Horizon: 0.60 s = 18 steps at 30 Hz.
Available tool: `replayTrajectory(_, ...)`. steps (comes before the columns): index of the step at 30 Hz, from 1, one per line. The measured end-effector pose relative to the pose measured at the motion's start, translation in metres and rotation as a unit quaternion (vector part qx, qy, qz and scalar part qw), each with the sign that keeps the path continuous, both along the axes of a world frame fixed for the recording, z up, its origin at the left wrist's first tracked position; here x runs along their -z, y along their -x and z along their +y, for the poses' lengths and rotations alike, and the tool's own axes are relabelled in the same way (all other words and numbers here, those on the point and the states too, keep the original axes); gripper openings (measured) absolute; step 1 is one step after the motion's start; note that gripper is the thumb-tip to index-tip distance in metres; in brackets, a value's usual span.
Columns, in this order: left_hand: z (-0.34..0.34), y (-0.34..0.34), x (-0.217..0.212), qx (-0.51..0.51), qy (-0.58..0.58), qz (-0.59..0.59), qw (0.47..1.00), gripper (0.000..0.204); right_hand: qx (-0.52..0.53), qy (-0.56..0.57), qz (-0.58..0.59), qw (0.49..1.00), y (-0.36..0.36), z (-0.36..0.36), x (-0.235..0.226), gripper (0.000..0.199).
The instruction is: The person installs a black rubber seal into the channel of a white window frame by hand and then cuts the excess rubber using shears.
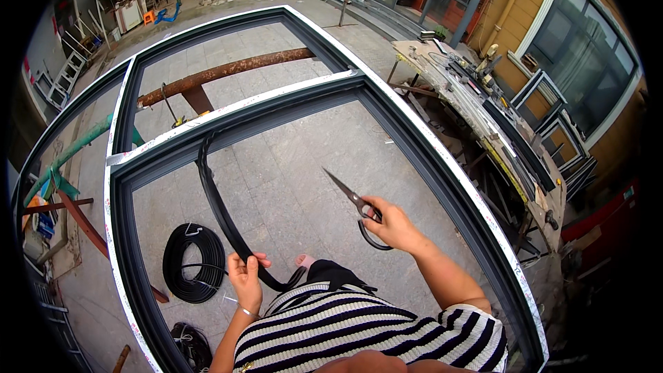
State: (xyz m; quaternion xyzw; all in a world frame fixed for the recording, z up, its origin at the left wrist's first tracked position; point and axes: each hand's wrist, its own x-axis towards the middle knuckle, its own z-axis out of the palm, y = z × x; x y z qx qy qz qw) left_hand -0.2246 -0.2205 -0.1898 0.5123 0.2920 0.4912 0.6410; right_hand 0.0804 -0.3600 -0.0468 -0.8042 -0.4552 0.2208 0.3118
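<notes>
My right hand (395, 224) grips a pair of dark scissors (352, 197), blades pointing up and to the left over the paving. In my left hand (245, 278) is a black rubber sealing strip (224, 214), pinched near its lower stretch. From there the strip runs up to the crossbar of a large window frame (266, 107) and down toward my waist. Dark profiles with white film along the outer faces make up this frame, which surrounds me. On the ground left of my left hand lies a coil of black strip (195, 262).
A rusty pipe (228, 74) and a green pipe (79, 145) sit under the frame. To the right stands a cluttered workbench (483, 124) with metal profiles and tools. Small window frames (552, 117) lean by the wall. A second dark coil (190, 345) lies at lower left.
</notes>
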Motion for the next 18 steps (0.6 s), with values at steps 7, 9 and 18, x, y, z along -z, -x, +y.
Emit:
replayTrajectory(7, 0.008, 0.028, 0.014, -0.108, -0.008, 0.052, 0.993, 0.016, 0.027, -0.214, -0.292, 0.932, -0.139, 0.148, -0.110, 0.043)
replayTrajectory(9, 0.008, 0.037, 0.013, -0.136, -0.006, 0.069, 0.988, 0.018, 0.050, -0.172, -0.311, 0.933, -0.194, 0.202, -0.113, 0.043)
replayTrajectory(18, -0.004, 0.056, 0.023, -0.193, 0.020, 0.136, 0.971, 0.022, 0.113, -0.026, -0.347, 0.931, -0.269, 0.357, -0.073, 0.042)
